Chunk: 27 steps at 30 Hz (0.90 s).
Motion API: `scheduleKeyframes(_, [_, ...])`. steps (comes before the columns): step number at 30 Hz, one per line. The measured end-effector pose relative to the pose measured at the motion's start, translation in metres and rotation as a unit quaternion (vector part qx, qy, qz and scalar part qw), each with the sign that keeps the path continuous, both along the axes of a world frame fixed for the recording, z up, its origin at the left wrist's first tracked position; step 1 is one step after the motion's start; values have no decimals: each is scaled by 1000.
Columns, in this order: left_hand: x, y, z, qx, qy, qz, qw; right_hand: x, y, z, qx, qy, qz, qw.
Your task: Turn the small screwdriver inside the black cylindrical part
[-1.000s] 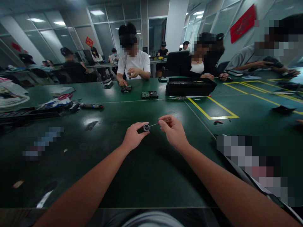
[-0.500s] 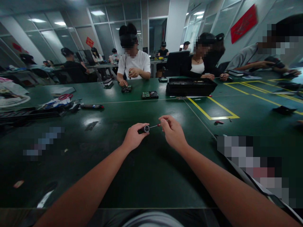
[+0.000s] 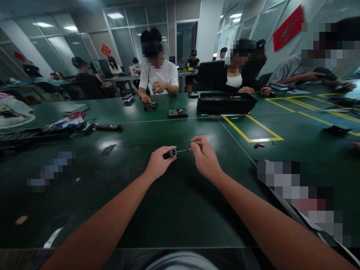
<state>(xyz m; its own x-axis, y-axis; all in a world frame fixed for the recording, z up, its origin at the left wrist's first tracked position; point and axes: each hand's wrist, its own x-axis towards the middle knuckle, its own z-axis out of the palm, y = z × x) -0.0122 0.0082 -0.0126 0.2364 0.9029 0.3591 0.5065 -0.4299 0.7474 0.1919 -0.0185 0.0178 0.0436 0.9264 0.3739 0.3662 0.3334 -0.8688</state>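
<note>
Between the thumb and fingers of my left hand (image 3: 159,162) is a small black cylinder (image 3: 173,152) with a silver-rimmed round end facing right. My right hand (image 3: 205,154) grips a thin screwdriver (image 3: 184,150) by its red handle, which is mostly hidden by the fingers. Its metal shaft points left, and the tip reaches the cylinder's open end; whether it touches anything inside is too small to tell. Both hands are raised over the middle of the green table (image 3: 180,217).
A pen-like tool (image 3: 109,127) lies at the left near red-handled scissors (image 3: 77,115). Further back are a circuit-board device (image 3: 177,113) and a long black bin (image 3: 226,103). Co-workers sit across the table, one in a white shirt (image 3: 159,77). A pixelated flat item (image 3: 298,198) lies at right.
Almost nothing differs. Both hands keep their hold on the cylinder and the screwdriver, and the view has shifted very slightly.
</note>
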Motion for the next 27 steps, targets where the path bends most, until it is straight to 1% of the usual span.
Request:
scheduleKeyframes(5, [0, 0, 0, -6, -14, 0, 1000, -1, -3, 2, 8, 25, 19, 999])
scheduleKeyframes(8, [1, -2, 1, -4, -13, -21, 1000, -2, 0, 3, 16, 44, 6, 999])
scheduleKeyframes(10, [3, -4, 2, 3, -2, -39, 999, -1, 5, 2, -9, 104, -15, 994])
scheduleKeyframes(11, [3, -4, 2, 9, 2, -45, 999, 1, 9, 1, -38, 149, -20, 988])
scheduleKeyframes(12, [3, -5, 3, 15, 5, -46, 999, 2, 12, 0, -76, 211, -19, 974])
scheduleKeyframes(14, [4, -5, 4, 23, 6, -43, 999, 5, 18, -2, -136, 299, 17, 944])
scheduleKeyframes(16, [3, -5, 4, 21, 3, -36, 999, 7, 21, -3, -134, 325, 16, 936])
scheduleKeyframes(18, [3, -4, 3, 14, 1, -31, 999, 6, 20, -3, -107, 317, -10, 942])
scheduleKeyframes(21, [2, -3, 3, 13, -2, -22, 1000, 1, 15, -2, -56, 257, -52, 963])
scheduleKeyframes(24, [2, -4, 3, 13, -2, -20, 1000, -2, 11, -3, -19, 190, -56, 980])
scheduleKeyframes(27, [3, -5, 4, 9, -5, -19, 1000, -2, 8, -3, -3, 141, -48, 989])
